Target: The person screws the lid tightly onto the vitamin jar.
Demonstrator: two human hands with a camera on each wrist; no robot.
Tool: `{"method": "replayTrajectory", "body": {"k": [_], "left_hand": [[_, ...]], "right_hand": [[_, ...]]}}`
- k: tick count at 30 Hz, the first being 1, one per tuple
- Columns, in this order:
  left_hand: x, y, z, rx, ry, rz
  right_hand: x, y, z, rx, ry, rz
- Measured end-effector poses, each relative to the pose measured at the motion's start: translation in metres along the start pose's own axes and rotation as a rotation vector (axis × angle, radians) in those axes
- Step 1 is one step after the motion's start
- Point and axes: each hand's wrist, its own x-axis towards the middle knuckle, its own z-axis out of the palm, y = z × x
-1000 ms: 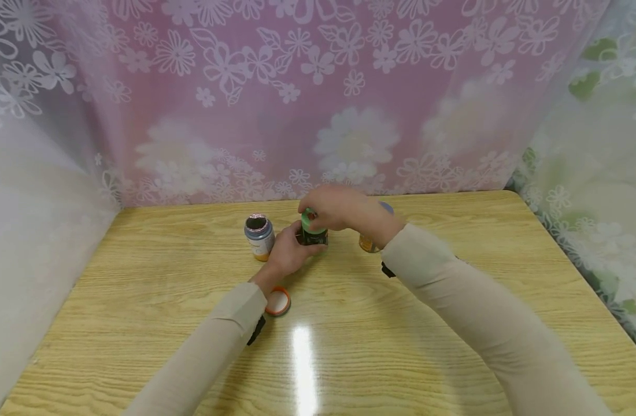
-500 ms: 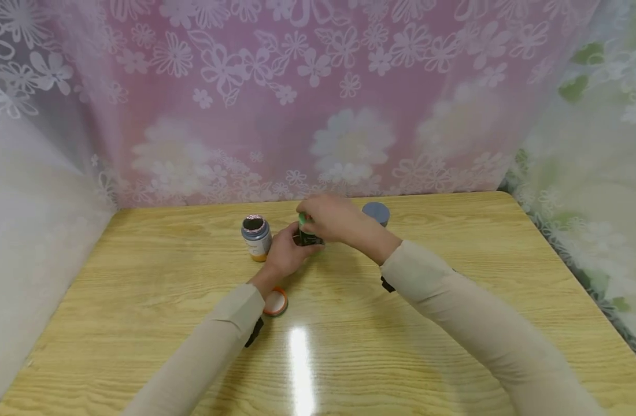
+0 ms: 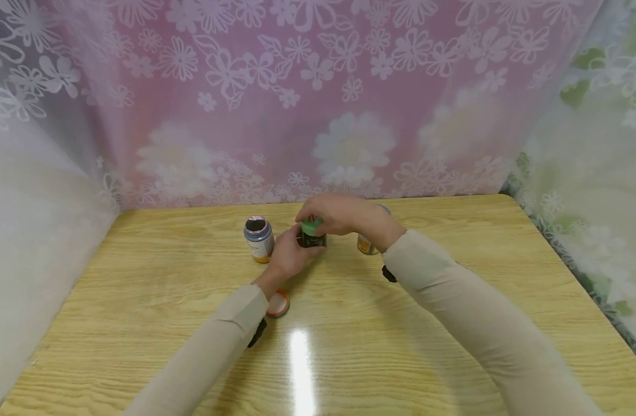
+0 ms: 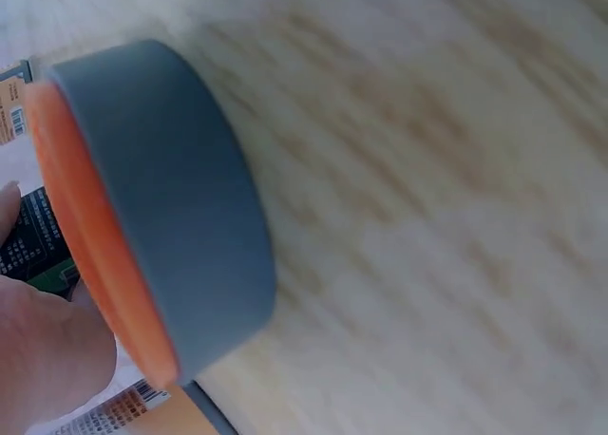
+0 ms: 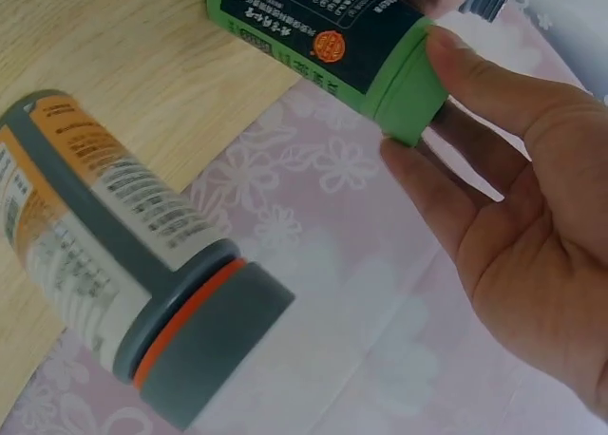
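Green-capped bottle (image 5: 332, 60) between both hands (image 3: 289, 254) (image 3: 335, 212), right uppermost

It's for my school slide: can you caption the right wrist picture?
A right hand pinches the green lid of a dark-labelled bottle, a grey-lidded bottle standing nearby.

On the table (image 3: 401, 335), the middle jar (image 5: 347, 50) stands in my left hand (image 3: 291, 254), under my right hand (image 3: 332, 212), the uncapped jar (image 3: 258, 241) to its left, the capped jar (image 3: 367, 245) to its right. The loose lid (image 3: 278, 303) lies nearer me, the curtain (image 3: 297, 115) behind.
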Motion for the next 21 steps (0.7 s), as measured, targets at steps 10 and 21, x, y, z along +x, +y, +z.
{"method": "replayTrajectory", "body": {"k": [10, 21], "left_hand": [[-0.001, 0.002, 0.000, -0.001, 0.034, -0.020], [-0.002, 0.006, 0.005, 0.038, 0.060, -0.030]], "right_hand": [[0.001, -0.006, 0.004, 0.005, 0.053, 0.069], [-0.005, -0.009, 0.010, 0.074, 0.139, 0.122]]}}
